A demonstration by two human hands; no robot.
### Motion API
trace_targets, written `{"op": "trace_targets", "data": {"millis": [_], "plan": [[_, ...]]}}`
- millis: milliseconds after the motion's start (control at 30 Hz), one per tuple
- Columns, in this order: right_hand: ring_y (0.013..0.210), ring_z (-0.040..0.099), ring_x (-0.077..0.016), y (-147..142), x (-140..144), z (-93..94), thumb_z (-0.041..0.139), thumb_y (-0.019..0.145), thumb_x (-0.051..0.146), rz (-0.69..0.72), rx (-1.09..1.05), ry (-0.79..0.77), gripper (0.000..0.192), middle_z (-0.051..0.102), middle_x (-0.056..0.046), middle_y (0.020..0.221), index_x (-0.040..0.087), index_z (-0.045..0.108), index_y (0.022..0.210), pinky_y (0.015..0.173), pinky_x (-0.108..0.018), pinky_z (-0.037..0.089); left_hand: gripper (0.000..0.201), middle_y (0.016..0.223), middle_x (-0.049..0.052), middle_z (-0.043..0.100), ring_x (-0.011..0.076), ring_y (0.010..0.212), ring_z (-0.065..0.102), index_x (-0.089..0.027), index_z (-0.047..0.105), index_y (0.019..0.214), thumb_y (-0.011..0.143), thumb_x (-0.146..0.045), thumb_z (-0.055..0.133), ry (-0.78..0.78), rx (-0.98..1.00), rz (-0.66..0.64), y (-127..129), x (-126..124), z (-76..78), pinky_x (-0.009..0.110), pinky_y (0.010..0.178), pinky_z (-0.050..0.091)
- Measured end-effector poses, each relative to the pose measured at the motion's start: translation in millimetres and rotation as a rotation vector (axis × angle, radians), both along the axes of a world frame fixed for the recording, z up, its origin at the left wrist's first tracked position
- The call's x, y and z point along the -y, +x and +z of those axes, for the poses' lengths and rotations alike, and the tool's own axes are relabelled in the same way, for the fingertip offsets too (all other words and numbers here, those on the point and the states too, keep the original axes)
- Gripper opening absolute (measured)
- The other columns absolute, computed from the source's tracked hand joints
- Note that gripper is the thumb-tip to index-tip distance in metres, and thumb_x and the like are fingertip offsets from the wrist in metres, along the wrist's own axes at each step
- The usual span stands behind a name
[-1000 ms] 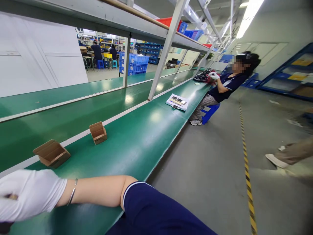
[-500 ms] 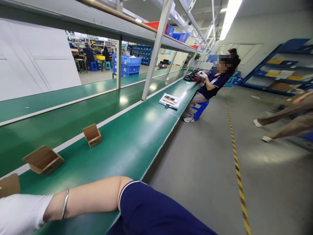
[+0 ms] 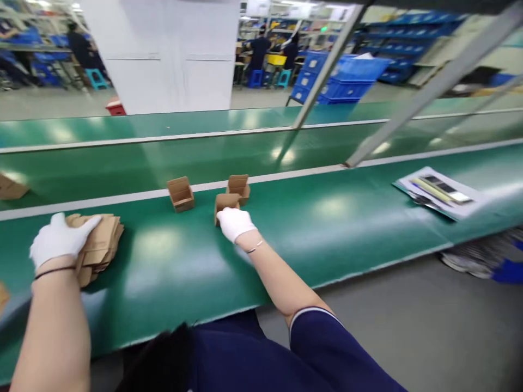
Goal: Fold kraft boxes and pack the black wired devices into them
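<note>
While the left hand (image 3: 61,239) rests spread on the stack of flattened cartons (image 3: 100,242), its thumb reaching rightward over the top and well parted from the fingers, the right hand (image 3: 236,222) has its fingers drawn together on the near side of the gripped carton (image 3: 225,202). Both hands are in white gloves; the fingertips of the right one are hidden, so I cannot tell how firm its hold is, nor whether the left one presses on the stack or merely lies on it. What matters most in space is the line between the hands: the stack lies well to the left of the gripped carton and somewhat nearer the person, with a stretch of green counter (image 3: 171,294) between them. The stack's long axis runs aslant, from near left to far right, and the left hand covers its left side, so that hand is much the nearer to it. The gripped carton sits just ahead of the right hand, slightly to its left, directly in front of the farther carton (image 3: 244,190); whether those two touch I cannot tell. The left-standing carton (image 3: 183,202) is a little way off to the left, its flap raised, beside the white strip (image 3: 286,175). Well apart on the right lies a clipboard (image 3: 453,211) with papers.
</note>
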State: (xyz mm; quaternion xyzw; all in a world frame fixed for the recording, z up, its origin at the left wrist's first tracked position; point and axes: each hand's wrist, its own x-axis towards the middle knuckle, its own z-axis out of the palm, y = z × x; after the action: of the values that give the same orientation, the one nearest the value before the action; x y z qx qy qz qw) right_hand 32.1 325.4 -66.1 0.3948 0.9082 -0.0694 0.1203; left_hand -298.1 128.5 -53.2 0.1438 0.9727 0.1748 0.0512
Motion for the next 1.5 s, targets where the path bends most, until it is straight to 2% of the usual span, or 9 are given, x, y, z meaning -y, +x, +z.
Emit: {"op": "trace_targets", "data": {"millis": [133,233,467,633,767,967,1100,1233,1500], "plan": [[0.106,0.066,-0.0324,2.9,-1.1,7.0,0.056,0.095,0.038,-0.056,-0.158,0.144,0.032,0.069,-0.017,0.115,0.015,0.069,0.113,0.08,-0.04,0.056,0.066,0.115,0.015,0.071,0.0449,0.114,0.062,-0.018,0.06,0.093,0.077,-0.082,0.056,0.014,-0.237,0.055,-18.0,7.0,-19.4,0.065,0.091,0.05],[0.115,0.062,-0.031,-12.2,11.8,10.9,0.053,0.097,0.043,0.056,-0.543,0.172,0.035,0.067,-0.015,0.124,0.019,0.068,0.117,0.09,-0.042,0.054,0.064,0.1,0.015,0.072,0.0405,0.103,0.065,-0.017,0.061,0.095,0.084,-0.079,0.047,0.183,-0.352,0.026,-7.7,9.9,-12.8,0.062,0.088,0.05],[0.132,0.054,-0.028,-110.4,47.9,-3.5,0.073,0.08,0.054,0.248,-1.304,-0.798,0.073,0.051,-0.011,0.149,0.027,0.05,0.144,0.099,-0.043,0.053,0.049,0.114,0.012,0.072,0.0272,0.106,0.068,-0.018,0.062,0.118,0.096,-0.058,0.047,0.593,-0.538,-0.309,70.4,-12.7,12.0,0.038,0.094,0.051],[0.128,0.056,-0.0248,-140.3,54.8,-11.6,0.073,0.08,0.054,0.108,-1.569,-0.959,0.042,0.056,-0.011,0.144,0.022,0.067,0.108,0.11,-0.044,0.044,0.044,0.11,0.01,0.074,0.0242,0.106,0.068,-0.019,0.069,0.101,0.096,-0.056,0.047,1.081,-0.086,-0.334,108.0,-24.9,3.1,0.037,0.098,0.053],[0.1,0.065,-0.0185,-132.4,55.2,-10.5,0.069,0.085,0.051,-0.031,-1.755,-0.882,0.032,0.07,-0.006,0.107,0.02,0.062,0.089,0.099,-0.039,0.049,0.042,0.089,0.003,0.068,0.0187,0.088,0.066,-0.019,0.063,0.085,0.091,-0.059,0.054,1.521,0.437,-0.252,131.2,-34.6,-9.6,0.033,0.086,0.055],[0.061,0.048,-0.0105,-122.6,51.6,-12.1,0.063,0.088,0.056,-0.049,-1.673,-1.235,0.035,0.05,0.006,0.067,0.022,0.058,0.08,0.065,-0.026,0.047,0.044,0.07,-0.003,0.052,0.0107,0.065,0.05,-0.019,0.054,0.073,0.083,-0.06,0.068,1.635,0.468,-0.245,146.3,-45.5,-20.7,0.025,0.069,0.047],[0.088,0.064,-0.0159,-121.4,58.8,-11.7,0.06,0.087,0.064,-0.077,-1.469,-1.374,0.046,0.067,0.001,0.1,0.029,0.058,0.117,0.081,-0.032,0.054,0.054,0.063,-0.004,0.046,0.0096,0.057,0.043,-0.019,0.048,0.066,0.079,-0.068,0.067,1.65,0.362,-0.143,137.1,-40.9,-12.6,0.025,0.06,0.042],[0.123,0.058,-0.0211,-118.5,67.0,-4.0,0.055,0.09,0.065,0.195,-1.274,-1.255,0.055,0.059,-0.007,0.135,0.027,0.054,0.129,0.106,-0.038,0.048,0.052,0.065,-0.005,0.049,0.0098,0.058,0.046,-0.02,0.051,0.071,0.072,-0.066,0.074,1.684,0.28,-0.159,126.4,-35.5,2.0,0.024,0.059,0.043],[0.104,0.065,-0.0224,-123.0,67.4,-6.4,0.05,0.092,0.063,0.199,-1.267,-1.048,0.043,0.068,-0.008,0.111,0.024,0.057,0.108,0.092,-0.037,0.057,0.04,0.095,0.004,0.07,0.0176,0.092,0.065,-0.018,0.056,0.067,0.067,-0.046,0.084,1.693,0.404,-0.139,127.1,-40.7,2.1,0.033,0.09,0.05]]}}
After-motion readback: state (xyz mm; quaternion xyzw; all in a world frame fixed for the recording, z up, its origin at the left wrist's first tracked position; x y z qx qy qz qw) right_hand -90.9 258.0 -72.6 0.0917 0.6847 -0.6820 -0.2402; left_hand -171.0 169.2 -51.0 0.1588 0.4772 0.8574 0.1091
